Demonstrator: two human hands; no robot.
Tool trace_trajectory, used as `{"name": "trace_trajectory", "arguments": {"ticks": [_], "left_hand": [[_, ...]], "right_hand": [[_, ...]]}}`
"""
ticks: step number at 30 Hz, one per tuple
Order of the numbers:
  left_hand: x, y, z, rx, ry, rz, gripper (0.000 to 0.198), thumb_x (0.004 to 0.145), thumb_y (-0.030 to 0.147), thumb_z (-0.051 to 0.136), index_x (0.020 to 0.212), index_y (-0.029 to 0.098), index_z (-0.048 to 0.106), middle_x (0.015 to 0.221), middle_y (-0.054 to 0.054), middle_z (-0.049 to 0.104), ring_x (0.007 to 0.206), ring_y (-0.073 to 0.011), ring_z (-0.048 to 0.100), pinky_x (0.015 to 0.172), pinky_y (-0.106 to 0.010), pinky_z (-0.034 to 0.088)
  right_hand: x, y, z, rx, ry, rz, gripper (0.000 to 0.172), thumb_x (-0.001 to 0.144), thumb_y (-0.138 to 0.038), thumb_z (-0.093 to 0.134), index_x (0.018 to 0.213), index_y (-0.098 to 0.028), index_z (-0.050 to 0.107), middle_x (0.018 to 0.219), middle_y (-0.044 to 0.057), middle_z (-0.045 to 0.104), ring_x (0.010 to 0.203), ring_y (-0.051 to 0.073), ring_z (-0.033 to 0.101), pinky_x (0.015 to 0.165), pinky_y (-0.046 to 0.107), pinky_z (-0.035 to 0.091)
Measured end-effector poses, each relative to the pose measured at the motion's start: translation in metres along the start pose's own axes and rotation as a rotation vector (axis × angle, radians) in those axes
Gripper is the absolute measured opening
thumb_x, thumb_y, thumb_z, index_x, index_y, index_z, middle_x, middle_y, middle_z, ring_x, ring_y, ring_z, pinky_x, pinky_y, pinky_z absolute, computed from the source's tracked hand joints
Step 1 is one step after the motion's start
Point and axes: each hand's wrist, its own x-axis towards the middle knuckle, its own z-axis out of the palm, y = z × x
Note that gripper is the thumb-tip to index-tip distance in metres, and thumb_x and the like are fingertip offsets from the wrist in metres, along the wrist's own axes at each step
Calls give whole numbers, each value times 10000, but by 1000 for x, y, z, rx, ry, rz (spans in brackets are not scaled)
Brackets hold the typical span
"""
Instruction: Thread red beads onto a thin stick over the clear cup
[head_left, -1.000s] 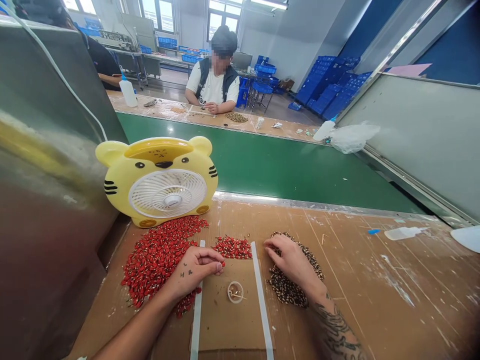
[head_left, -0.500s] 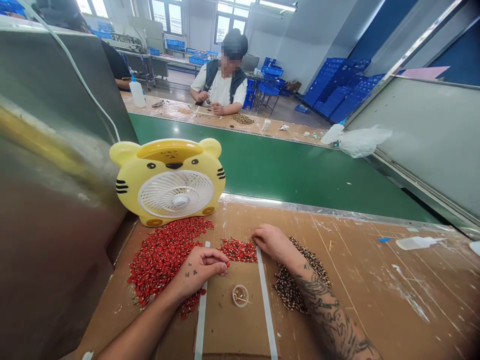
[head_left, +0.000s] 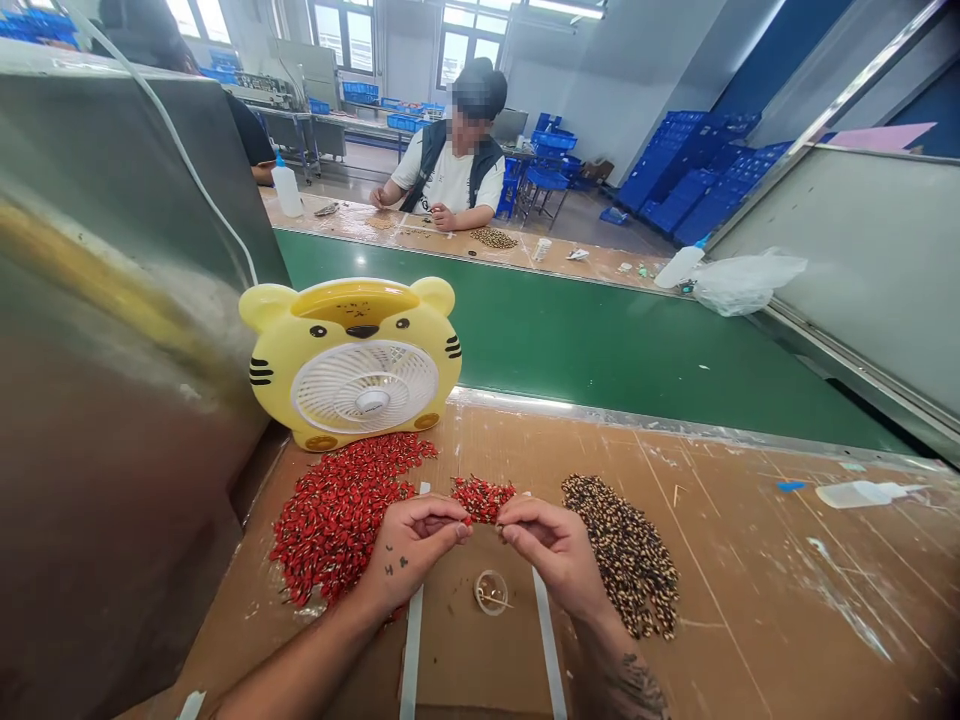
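My left hand is closed in a pinch on a small red piece, just in front of a small heap of red pieces. Facing it, my right hand also pinches, with something tiny at its fingertips that I cannot make out. A narrow gap separates the two sets of fingertips. Below them, a small clear cup with a thin stick in it stands on a cardboard sheet. A large pile of red pieces lies left; black-and-cream pieces are heaped right.
A yellow animal-faced fan stands behind the red pile, beside a metal cabinet. Beyond runs a green belt. A squeeze bottle lies at right. Across the belt, a person works with small pieces.
My right hand has come left and nearer, from the dark pile's edge to my left fingertips. My left hand keeps its pinch. The view has shifted slightly.
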Motion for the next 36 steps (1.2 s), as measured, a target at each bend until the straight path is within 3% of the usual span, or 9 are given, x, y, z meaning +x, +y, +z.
{"name": "trace_trajectory", "arguments": {"ticks": [5,13,19,28,32,36], "left_hand": [[-3,2,0,62,0,157,66,742,229,769,771,171,782,835,-88,747,787,-202,691,711,-279,553],[-6,2,-1,106,5,199,62,782,221,746,807,181,787,841,-84,746,784,-195,687,703,-265,541],[-5,-2,-2,211,31,249,62,795,218,741,801,173,783,770,-73,742,700,-174,683,644,-246,532],[-8,-2,-2,359,-1,378,79,824,173,696,782,178,763,726,-46,755,646,-143,686,612,-215,535],[-2,-2,-1,437,-61,287,169,846,180,666,1002,174,731,873,-59,761,720,-149,712,663,-224,573],[9,0,-17,719,-102,402,264,892,184,590,1139,161,680,1004,-92,726,843,-180,689,777,-291,574]], "right_hand": [[3,-8,27,-1,65,-75,117,888,-285,646,827,-202,701,806,50,690,755,180,649,679,276,528],[2,-8,39,-82,71,-149,85,913,-216,625,869,-214,698,829,42,684,797,179,638,734,291,506],[1,-11,37,-81,61,-149,113,909,-188,629,898,-218,738,846,44,717,797,175,654,740,281,507],[-1,-2,36,69,19,0,113,882,-262,672,826,-196,744,801,53,710,752,176,657,679,267,519],[1,2,29,-8,21,37,138,876,-300,673,845,-188,746,845,69,728,794,195,671,735,294,529],[4,12,3,-79,153,105,219,880,-375,651,833,-175,724,842,77,725,768,207,667,705,303,531]]}}
